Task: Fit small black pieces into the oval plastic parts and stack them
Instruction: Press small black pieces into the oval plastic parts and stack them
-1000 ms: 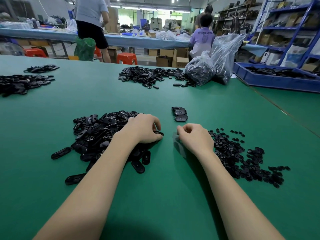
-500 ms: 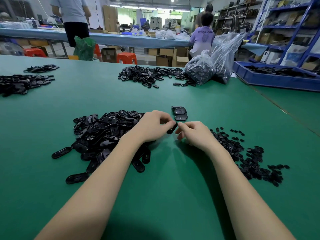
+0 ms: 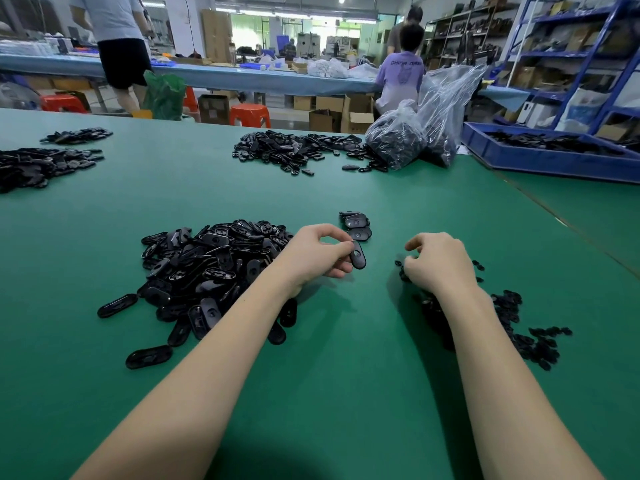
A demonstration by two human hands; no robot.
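the left hand (image 3: 320,258) pinches an oval part (image 3: 357,254) by one end, just short of the small stack (image 3: 356,225) beyond it, while the right hand (image 3: 438,263) curls into the pile of small pieces (image 3: 512,320), holding something or nothing i cannot tell, so that light pinch could let the part twist and slip.

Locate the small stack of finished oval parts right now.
In the head view, the stack sits on the green table just beyond the left hand, right of the big oval-part pile.

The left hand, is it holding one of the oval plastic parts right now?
Yes, the left hand pinches one oval plastic part above the green table.
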